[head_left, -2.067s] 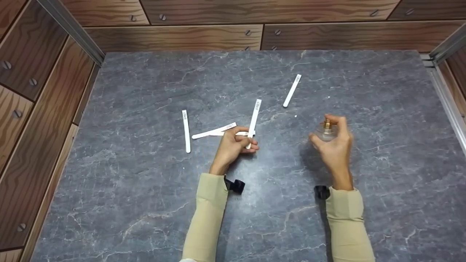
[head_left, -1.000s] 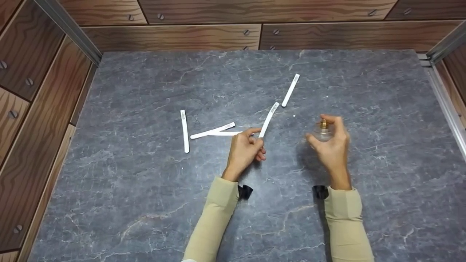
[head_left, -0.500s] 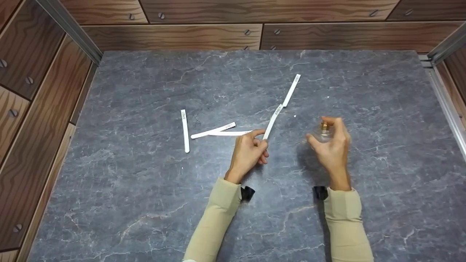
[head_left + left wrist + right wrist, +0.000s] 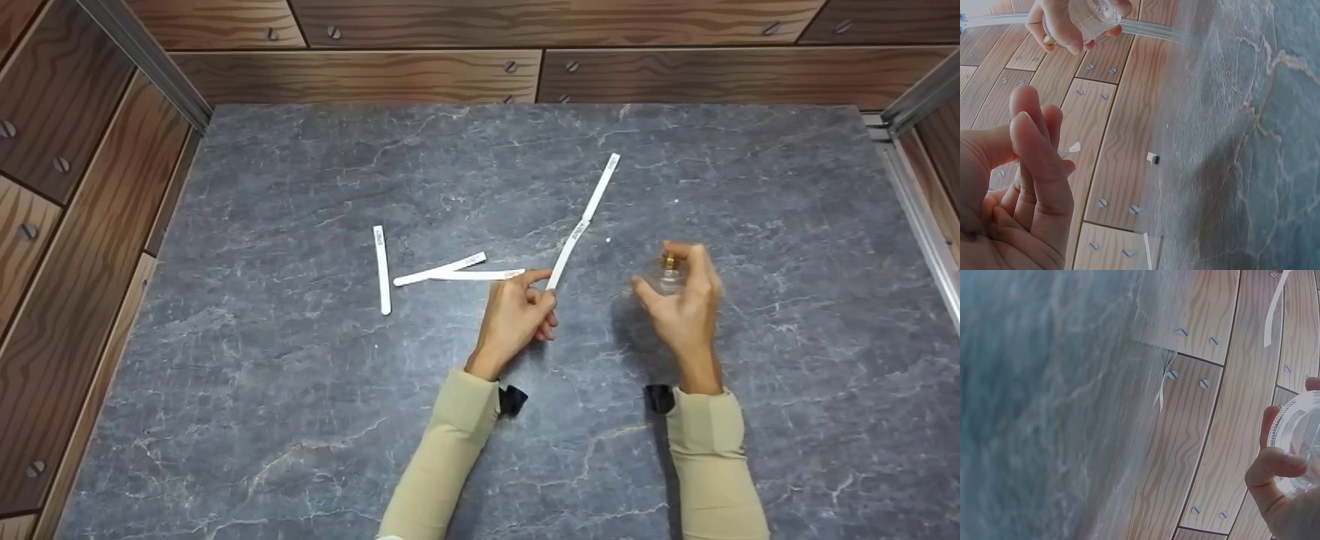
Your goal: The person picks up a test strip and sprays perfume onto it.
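Observation:
My left hand (image 4: 514,319) pinches the lower end of a white paper perfume test strip (image 4: 571,244) between thumb and fingers, above the table. The strip bends slightly, its printed end pointing up and right. To the right, my right hand (image 4: 690,300) grips a clear glass perfume bottle (image 4: 670,283) with a gold sprayer top. Its index finger lies on that top. In the right wrist view the ribbed bottle (image 4: 1292,424) sits in the fingers, and the held strip (image 4: 1270,323) appears above it. My left fingers mostly hide the strip in the left wrist view.
Several more test strips lie on the grey marbled table (image 4: 300,420): one upright strip (image 4: 382,270) at left, a slanted strip (image 4: 450,268) crossing a level strip (image 4: 472,275), and a far strip (image 4: 601,186). A small white bit (image 4: 608,240) lies nearby. Wood-patterned walls (image 4: 375,75) enclose the table.
My left hand has moved right with the test strip, bringing it closer to the bottle; the strip now leans more to the right. My right hand has stayed almost still with the bottle.

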Demonstrator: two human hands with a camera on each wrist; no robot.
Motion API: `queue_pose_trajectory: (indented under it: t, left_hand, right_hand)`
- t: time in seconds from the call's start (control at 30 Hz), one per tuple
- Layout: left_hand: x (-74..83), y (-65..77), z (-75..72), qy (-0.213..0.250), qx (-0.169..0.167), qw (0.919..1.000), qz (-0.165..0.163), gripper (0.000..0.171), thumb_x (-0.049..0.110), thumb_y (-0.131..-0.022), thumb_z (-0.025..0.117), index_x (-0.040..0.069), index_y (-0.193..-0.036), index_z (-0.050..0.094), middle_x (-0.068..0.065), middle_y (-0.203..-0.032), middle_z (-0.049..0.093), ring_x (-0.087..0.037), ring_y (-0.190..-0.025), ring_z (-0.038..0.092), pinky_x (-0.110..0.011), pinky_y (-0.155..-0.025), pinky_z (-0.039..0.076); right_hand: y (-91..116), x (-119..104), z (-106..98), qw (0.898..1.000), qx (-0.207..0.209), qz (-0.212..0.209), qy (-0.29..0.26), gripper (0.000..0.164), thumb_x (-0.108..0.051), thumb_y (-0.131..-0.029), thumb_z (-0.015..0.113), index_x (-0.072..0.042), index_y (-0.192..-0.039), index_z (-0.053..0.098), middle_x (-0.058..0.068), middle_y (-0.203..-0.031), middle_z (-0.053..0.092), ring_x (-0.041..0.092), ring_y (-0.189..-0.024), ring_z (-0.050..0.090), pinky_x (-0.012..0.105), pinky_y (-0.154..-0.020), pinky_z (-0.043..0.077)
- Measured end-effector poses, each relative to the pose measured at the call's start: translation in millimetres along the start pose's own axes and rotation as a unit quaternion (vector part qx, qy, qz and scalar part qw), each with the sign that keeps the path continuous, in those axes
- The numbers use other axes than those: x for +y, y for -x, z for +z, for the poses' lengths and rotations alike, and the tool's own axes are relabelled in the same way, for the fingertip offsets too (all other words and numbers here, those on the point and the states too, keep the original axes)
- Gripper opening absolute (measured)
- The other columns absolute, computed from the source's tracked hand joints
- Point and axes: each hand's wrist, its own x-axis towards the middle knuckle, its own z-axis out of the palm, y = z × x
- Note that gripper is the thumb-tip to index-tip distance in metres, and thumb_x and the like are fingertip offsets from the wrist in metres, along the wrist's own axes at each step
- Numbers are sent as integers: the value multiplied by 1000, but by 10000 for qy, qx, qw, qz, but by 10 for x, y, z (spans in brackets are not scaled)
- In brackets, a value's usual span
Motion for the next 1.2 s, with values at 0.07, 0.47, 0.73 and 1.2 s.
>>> queue_pose_trajectory:
  t: [0.07,0.47,0.73,1.2]
  left_hand:
    - [-2,-1,0,18,-5,10000,-11,39,-8,-90,56,-14,-128,60,-9,-57,64,-7,-40,56,-43,-43,57]
    - [0,-4,-5,11,-76,9999,-127,40,-7,-90,54,-13,-129,60,-4,-56,63,-8,-40,57,-46,-45,58]
    - [12,-3,1,13,-79,9999,-114,39,-8,-91,55,-14,-129,60,-5,-56,62,-8,-40,57,-44,-44,58]
    - [-13,-14,0,-21,-53,9998,-182,40,-9,-90,55,-13,-130,60,-14,-60,66,-7,-40,57,-41,-44,58]
  right_hand:
    - [0,-7,1,10000,9,-21,10,47,15,-63,81,12,-105,59,23,-95,64,27,-87,58,20,-83,44]
    - [5,-22,17,9999,71,111,-76,49,16,-61,83,12,-104,58,22,-96,65,17,-87,56,17,-81,45]
    - [-4,-45,6,9998,31,184,-27,50,17,-61,83,12,-104,58,24,-98,65,26,-87,58,18,-82,45]
    - [-4,7,0,9999,-26,131,83,47,16,-64,81,14,-104,57,25,-97,63,22,-87,57,20,-83,45]
